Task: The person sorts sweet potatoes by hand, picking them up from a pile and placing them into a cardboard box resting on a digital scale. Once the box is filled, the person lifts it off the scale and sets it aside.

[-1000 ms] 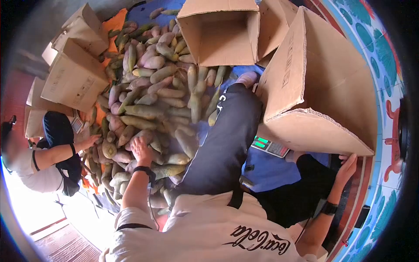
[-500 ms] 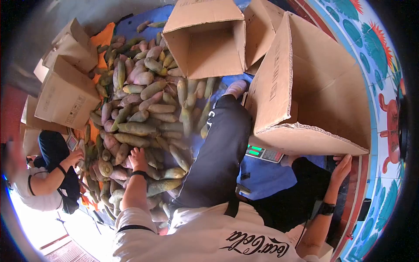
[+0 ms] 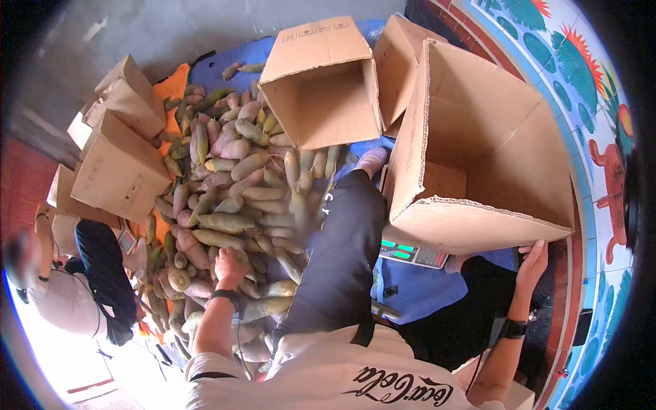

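A large heap of green and pinkish radishes (image 3: 222, 222) lies on the floor to my left. My left hand (image 3: 231, 268) is in its near part, fingers curled round a greenish radish (image 3: 240, 257) that they partly hide. On my right, a big open cardboard box (image 3: 478, 225) sits tilted with its mouth towards me. My right hand (image 3: 532, 265) grips the box's lower right edge. Under that box a digital scale (image 3: 413, 253) shows green lit digits.
Another open cardboard box (image 3: 321, 102) lies behind the heap, beside a further box (image 3: 400, 68). More boxes (image 3: 119, 167) stand at the left, near a co-worker (image 3: 65, 294). Blue sheeting (image 3: 417, 290) covers the floor; a painted tile wall (image 3: 605, 171) runs along the right.
My left hand has moved slightly right and down and closed round a radish. My right hand stays at the box edge. The co-worker's arm has lifted away from the heap towards the boxes.
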{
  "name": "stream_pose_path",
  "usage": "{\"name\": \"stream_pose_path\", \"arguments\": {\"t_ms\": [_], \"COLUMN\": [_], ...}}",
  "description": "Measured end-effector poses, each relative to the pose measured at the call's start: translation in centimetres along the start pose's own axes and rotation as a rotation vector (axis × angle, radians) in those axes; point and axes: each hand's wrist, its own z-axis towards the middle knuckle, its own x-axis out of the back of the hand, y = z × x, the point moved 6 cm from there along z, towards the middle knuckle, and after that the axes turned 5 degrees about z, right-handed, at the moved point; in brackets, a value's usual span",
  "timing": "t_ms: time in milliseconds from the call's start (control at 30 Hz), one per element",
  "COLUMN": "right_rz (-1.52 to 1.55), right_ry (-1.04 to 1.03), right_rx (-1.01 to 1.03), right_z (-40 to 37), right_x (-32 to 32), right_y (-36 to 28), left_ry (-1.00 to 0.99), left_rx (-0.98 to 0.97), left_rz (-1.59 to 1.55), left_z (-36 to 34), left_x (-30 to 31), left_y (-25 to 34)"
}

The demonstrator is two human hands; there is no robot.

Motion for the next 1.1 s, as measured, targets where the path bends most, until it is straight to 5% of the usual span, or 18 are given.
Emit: {"name": "stream_pose_path", "arguments": {"t_ms": [200,467,767,867,1100], "right_rz": [-0.076,-0.023,0.004,-0.008,0.039], "right_ry": [-0.011,-0.014,-0.015,-0.024,-0.022], "right_rx": [0.102,0.094,0.101,0.097,0.119], "right_z": [-0.1,-0.3,-0.4,-0.4,-0.4], "right_x": [-0.3,-0.3,-0.3,-0.3,-0.2], "right_y": [-1.1,-0.9,-1.4,-1.6,-1.9], "left_ry": [0.172,0.670,0.921,0.910,0.950], "left_rx": [0.031,-0.278,-0.699,-0.888,-1.144], "left_rz": [-0.465,-0.890,-1.543,-1.629,-1.057], "left_z": [0.0,-4.5,-13.6,-16.4,-18.4], "left_x": [4.1,19.2,34.1,36.5,37.9], "left_y": [2.5,10.2,16.0,18.7,26.0]}}
